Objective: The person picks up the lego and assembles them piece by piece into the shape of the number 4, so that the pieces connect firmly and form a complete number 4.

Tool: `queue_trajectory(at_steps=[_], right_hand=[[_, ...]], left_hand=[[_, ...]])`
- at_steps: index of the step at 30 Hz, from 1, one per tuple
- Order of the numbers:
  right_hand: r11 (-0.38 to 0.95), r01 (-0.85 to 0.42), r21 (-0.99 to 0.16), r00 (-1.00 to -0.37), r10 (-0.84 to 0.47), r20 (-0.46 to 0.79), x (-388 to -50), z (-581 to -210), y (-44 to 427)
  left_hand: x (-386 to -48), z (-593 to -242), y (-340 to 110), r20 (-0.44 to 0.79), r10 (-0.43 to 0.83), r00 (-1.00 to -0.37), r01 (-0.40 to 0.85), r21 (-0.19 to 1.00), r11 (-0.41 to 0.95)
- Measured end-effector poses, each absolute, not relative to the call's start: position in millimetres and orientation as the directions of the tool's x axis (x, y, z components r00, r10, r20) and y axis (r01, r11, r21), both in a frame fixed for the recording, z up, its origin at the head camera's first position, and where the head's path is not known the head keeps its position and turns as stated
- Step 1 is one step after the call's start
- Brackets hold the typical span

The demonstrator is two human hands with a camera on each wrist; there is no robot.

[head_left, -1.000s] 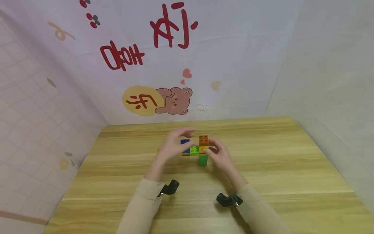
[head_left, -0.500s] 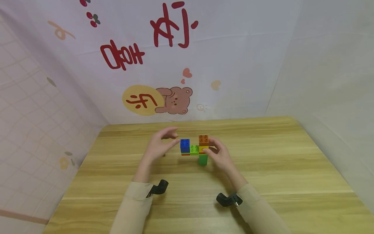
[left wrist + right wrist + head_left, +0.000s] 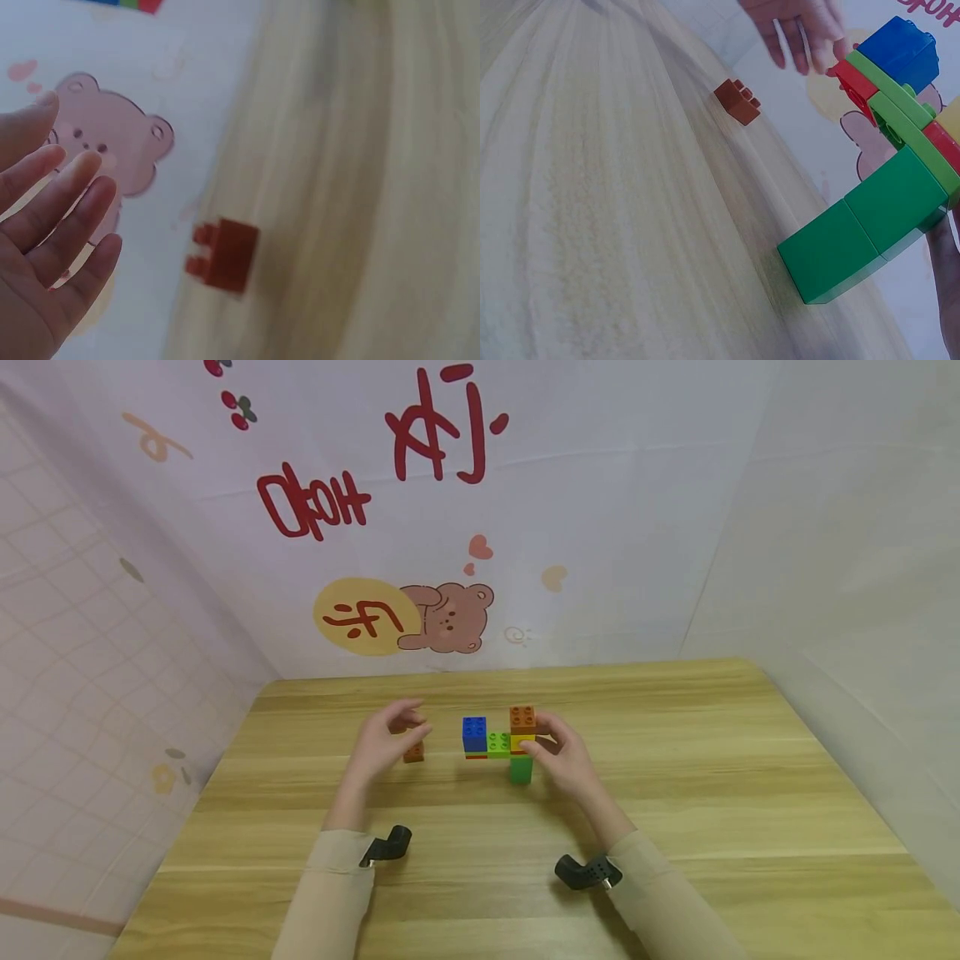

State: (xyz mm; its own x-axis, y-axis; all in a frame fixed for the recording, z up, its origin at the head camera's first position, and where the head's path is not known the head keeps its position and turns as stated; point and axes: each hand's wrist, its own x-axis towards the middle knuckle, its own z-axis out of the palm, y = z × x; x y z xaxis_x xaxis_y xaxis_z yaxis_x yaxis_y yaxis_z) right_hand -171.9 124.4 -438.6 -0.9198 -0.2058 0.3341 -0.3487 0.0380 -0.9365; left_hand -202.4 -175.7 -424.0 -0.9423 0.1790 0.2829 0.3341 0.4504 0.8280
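Observation:
A toy brick structure stands on a green brick column. A lime plate spans sideways from it, bearing a blue brick at its left end; a red brick shows under that end. Above the column, a yellow brick carries an orange-brown brick. My right hand pinches the structure at the yellow brick, from the right. My left hand holds nothing, its fingers loosely bent, close to a loose brown brick. That brick lies studs up in the right wrist view.
The wooden table reaches back to a white cloth wall printed with a bear and red lettering. More cloth hangs at the left and right sides. Each wrist wears a black camera mount.
My left hand has moved left, away from the blue brick and toward the loose brown brick, uncovering both. My right hand and the structure have stayed in place.

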Motion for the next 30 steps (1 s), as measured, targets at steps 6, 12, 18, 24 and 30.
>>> queue_trajectory(at_steps=[6, 12, 18, 24, 30], right_hand=[[0.052, -0.346, -0.937, -0.922, -0.205, 0.329, -172, -438, 125], [0.061, -0.325, -0.944, -0.93, -0.2, 0.308, -172, -437, 124], [0.054, -0.322, -0.945, -0.931, -0.197, 0.307, -173, -438, 124], [0.052, -0.342, -0.938, -0.923, -0.206, 0.325, -173, -438, 125], [0.035, -0.362, -0.931, -0.913, -0.212, 0.347, -173, -438, 125]], left_hand=[[-204, -438, -186, 0.191, 0.142, -0.971, 0.235, 0.851, 0.469], [-208, -452, -196, 0.12, 0.144, -0.982, 0.176, 0.856, 0.486], [-210, -463, -205, 0.058, 0.186, -0.981, 0.148, 0.842, 0.519], [-210, -468, -208, 0.046, 0.236, -0.971, 0.17, 0.823, 0.542], [-209, -468, -209, 0.029, 0.277, -0.96, 0.18, 0.822, 0.54]])
